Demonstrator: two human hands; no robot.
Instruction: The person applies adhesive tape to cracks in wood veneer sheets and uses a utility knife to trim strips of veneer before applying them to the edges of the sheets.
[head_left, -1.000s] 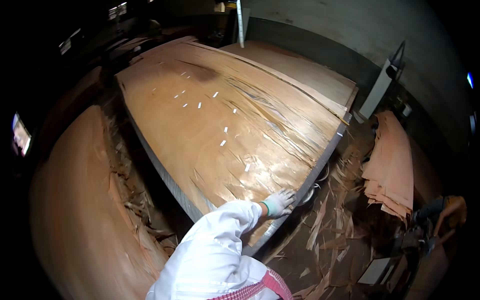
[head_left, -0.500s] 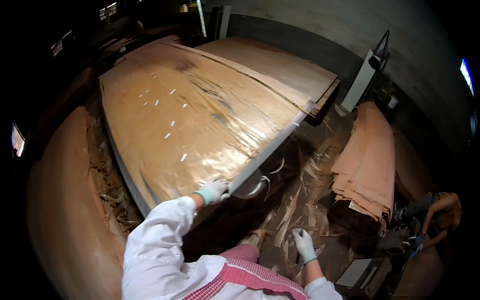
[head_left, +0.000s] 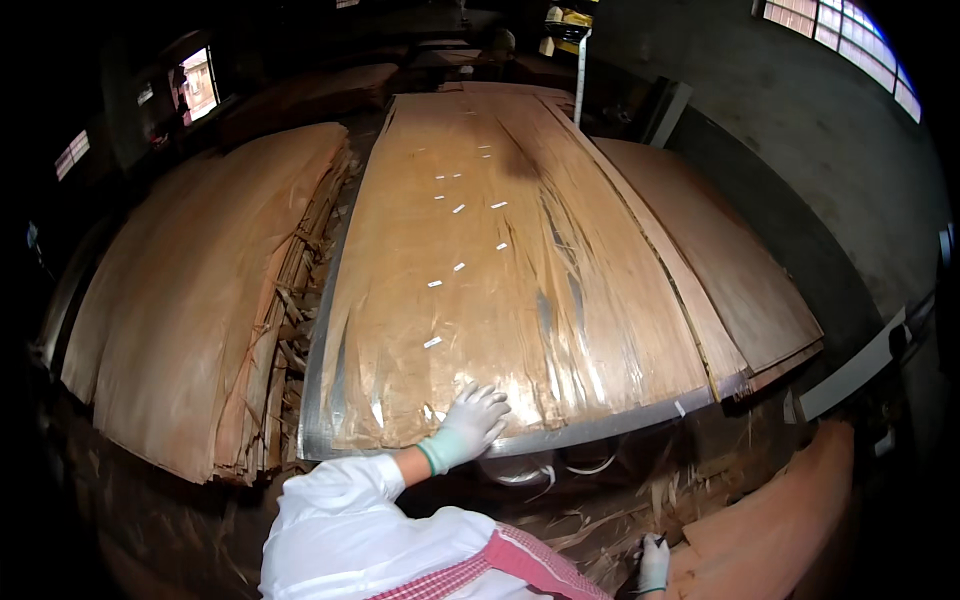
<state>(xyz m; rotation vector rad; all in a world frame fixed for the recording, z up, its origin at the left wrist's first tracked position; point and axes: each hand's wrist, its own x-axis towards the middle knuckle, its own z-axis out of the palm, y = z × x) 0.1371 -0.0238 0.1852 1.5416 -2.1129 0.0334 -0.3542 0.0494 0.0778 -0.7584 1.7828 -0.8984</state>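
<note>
My left hand (head_left: 470, 425), in a white glove with a green cuff, lies on the near edge of a large wood veneer sheet (head_left: 400, 300). Its fingers are stretched out and hold nothing. The sheet covers a long metal-edged table (head_left: 600, 425); it has dark splits on its right half and several short white tape strips (head_left: 434, 283) along its middle. Low at the right, apart from the table, my right hand (head_left: 653, 565) is also gloved, its fingers curled. A small dark thing shows at its fingertips, too little of it to name.
A tall veneer stack (head_left: 210, 300) with ragged edges stands left of the table. Another stack (head_left: 710, 240) lies against its right side, and more veneer (head_left: 780, 520) is at the lower right. Torn strips (head_left: 570, 535) litter the floor. A pale slanted board (head_left: 850, 370) stands by the wall.
My view has swung left and up, so the table now runs straight away from me. The left hand stays at the sheet's near edge; the right hand appears lower, near the veneer at right.
</note>
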